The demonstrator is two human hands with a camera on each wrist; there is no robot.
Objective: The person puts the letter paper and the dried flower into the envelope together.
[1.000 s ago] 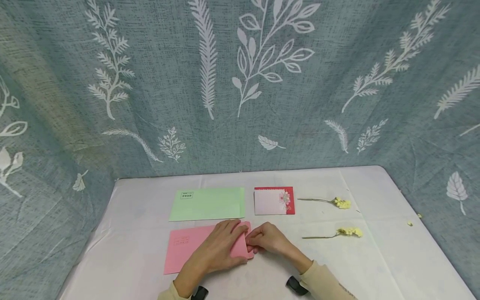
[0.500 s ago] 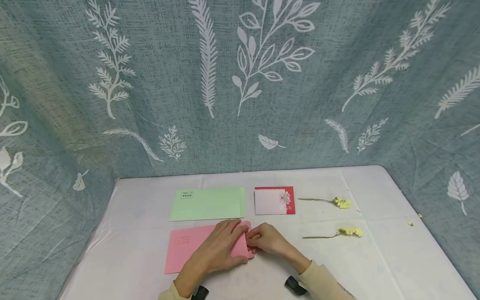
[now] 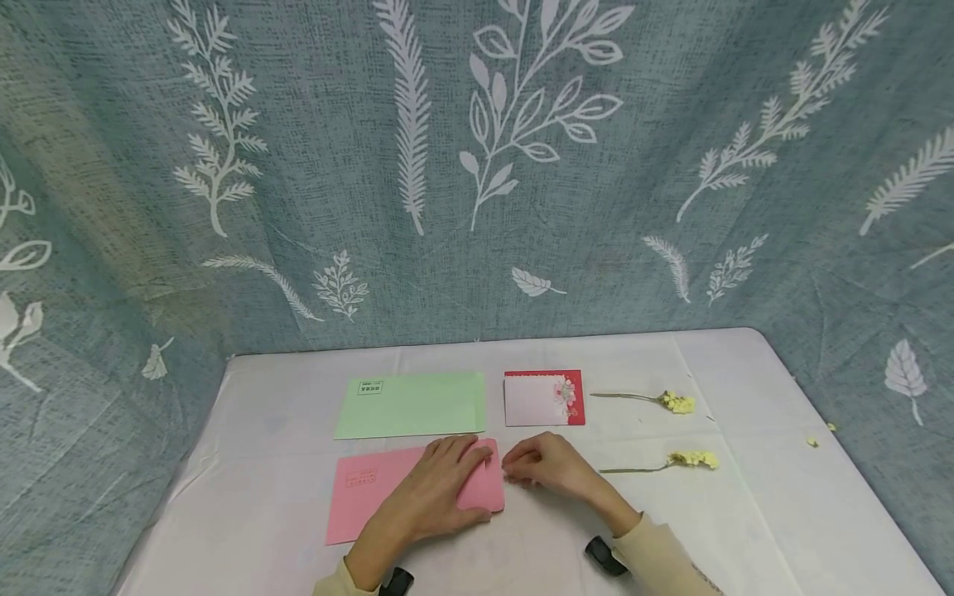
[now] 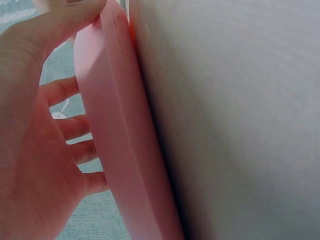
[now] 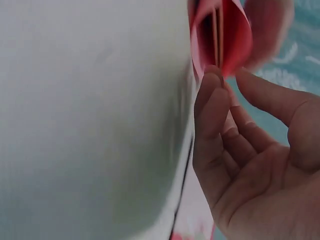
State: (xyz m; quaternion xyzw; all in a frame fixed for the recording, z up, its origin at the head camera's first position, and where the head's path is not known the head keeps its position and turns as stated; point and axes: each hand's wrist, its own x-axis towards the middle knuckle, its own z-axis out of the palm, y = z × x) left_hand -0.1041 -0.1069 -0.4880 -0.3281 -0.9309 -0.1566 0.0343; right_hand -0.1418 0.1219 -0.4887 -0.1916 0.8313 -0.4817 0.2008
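A pink envelope (image 3: 410,488) lies at the front of the table, its mouth to the right. My left hand (image 3: 436,488) holds it across near the mouth, thumb at the near edge and fingers at the far edge. In the left wrist view the envelope (image 4: 110,110) bows up between them. My right hand (image 3: 551,468) is just right of the mouth, fingers bent and thumb apart. In the right wrist view the mouth gapes, and the edges of a folded card (image 5: 217,37) show inside. The right fingertips (image 5: 212,75) are close to those edges; contact is unclear.
A green envelope (image 3: 417,406) lies behind the pink one. To its right is a red and white flower-printed card (image 3: 540,399). Two yellow dried flower sprigs (image 3: 676,403) lie farther right, one nearer than the other. A patterned curtain (image 3: 477,273) hangs behind the white-covered table (image 3: 745,538).
My right hand has drawn back to the right from the pink envelope's mouth, where its fingertips were at the opening. The left hand has kept its place.
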